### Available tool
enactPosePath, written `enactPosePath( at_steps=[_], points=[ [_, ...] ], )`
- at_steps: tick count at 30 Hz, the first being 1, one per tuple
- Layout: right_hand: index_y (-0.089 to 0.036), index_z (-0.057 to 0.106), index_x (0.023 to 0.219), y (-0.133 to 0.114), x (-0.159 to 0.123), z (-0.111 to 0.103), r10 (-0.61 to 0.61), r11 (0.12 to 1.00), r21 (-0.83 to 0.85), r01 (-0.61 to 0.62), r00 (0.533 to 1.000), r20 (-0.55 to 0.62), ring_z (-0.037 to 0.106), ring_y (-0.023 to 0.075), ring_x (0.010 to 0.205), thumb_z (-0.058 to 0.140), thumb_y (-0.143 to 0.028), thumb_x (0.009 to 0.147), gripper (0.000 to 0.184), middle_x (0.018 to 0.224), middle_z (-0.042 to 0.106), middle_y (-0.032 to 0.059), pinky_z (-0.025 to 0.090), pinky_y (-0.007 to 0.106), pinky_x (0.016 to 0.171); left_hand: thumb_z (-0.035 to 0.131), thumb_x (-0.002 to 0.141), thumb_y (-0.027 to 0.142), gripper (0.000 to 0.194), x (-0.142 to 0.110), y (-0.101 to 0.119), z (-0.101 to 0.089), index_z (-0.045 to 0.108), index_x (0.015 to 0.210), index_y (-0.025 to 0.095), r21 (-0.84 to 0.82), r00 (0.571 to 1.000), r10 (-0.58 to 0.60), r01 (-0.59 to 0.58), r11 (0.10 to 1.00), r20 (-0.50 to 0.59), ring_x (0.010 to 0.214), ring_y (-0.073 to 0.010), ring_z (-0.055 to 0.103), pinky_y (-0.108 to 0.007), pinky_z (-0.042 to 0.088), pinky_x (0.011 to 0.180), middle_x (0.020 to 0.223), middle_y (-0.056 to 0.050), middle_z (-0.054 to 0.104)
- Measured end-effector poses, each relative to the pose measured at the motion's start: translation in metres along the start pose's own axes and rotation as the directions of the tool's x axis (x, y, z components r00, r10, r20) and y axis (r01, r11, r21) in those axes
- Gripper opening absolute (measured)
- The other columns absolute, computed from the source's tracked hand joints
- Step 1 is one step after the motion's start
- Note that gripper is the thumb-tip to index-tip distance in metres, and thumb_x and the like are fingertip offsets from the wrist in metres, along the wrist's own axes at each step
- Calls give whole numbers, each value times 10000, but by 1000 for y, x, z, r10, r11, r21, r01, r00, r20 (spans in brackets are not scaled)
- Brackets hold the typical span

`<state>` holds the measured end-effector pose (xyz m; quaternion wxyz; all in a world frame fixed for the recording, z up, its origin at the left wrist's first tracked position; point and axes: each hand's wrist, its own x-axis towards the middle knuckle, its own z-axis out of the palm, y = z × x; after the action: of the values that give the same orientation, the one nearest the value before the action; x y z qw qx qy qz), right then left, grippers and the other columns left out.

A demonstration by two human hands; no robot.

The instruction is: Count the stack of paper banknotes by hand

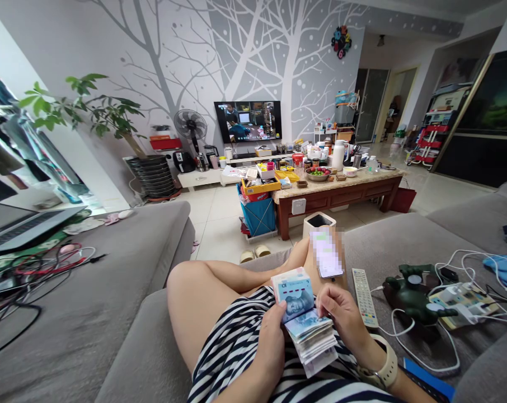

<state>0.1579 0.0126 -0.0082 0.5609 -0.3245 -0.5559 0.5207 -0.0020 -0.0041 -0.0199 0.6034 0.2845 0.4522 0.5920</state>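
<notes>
A thick stack of banknotes (299, 299) is bent over above my lap, its upper face bluish with a printed portrait. Below the bend, the loose ends of many notes fan out in layers. My left hand (272, 337) grips the stack from the left, thumb lying along its edge. On the other side, the curled fingers of my right hand (341, 314) pinch the notes near the fold; the fingertips are partly hidden. A pale watch (385, 361) is on my right wrist. Just beyond the stack, a phone (327, 254) with a lit, blurred screen rests on my leg.
A white remote (365, 296) lies right of my hand, beside a dark green figure (417, 294) and a power strip (467, 305) with white cables. Tangled cables (35, 280) and a laptop (22, 226) lie left. Ahead stands a loaded coffee table (341, 193).
</notes>
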Motion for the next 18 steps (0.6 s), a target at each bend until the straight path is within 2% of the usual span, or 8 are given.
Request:
enactPosePath(
  at_steps=[3, 8, 11, 14, 18],
  points=[
    [-186, 535, 624, -1, 2, 2, 63, 998, 13, -62, 996, -69, 420, 112, 560, 761, -488, 738, 394, 583, 488, -36, 353, 235, 546, 690, 725, 462, 345, -2, 3, 0, 768, 811, 137, -10, 995, -17, 18, 1000, 99, 860, -306, 687, -442, 507, 874, 868, -98, 781],
    [-196, 506, 697, -3, 6, 5, 134, 991, 41, -130, 981, -143, 402, 113, 586, 792, -511, 671, 426, 621, 462, -50, 345, 229, 550, 712, 723, 399, 294, -5, 7, 3, 772, 868, 150, -51, 990, -10, 17, 999, 141, 890, -291, 689, -405, 504, 870, 880, -80, 785],
    [-193, 522, 739, -2, 7, 4, 161, 987, 36, -158, 978, -135, 406, 117, 598, 753, -551, 702, 427, 638, 464, -46, 341, 229, 554, 737, 698, 389, 267, -7, 10, 5, 775, 829, 160, -58, 990, -34, 42, 997, 135, 856, -288, 694, -403, 506, 855, 829, -73, 782],
    [-187, 507, 683, -2, 7, 3, 191, 982, 20, -190, 977, -100, 386, 113, 589, 714, -583, 730, 449, 615, 440, -47, 335, 232, 557, 755, 683, 378, 259, -9, 11, 7, 775, 825, 162, -64, 991, -37, 45, 997, 125, 855, -286, 693, -400, 503, 857, 820, -71, 780],
    [-192, 470, 620, -3, 7, 5, 197, 980, 29, -195, 976, -90, 351, 106, 570, 733, -586, 699, 480, 588, 405, -56, 319, 232, 546, 765, 676, 395, 302, -7, 8, 5, 771, 840, 141, -65, 991, -36, 44, 997, 130, 844, -281, 690, -394, 503, 847, 825, -82, 777]
  ],
)
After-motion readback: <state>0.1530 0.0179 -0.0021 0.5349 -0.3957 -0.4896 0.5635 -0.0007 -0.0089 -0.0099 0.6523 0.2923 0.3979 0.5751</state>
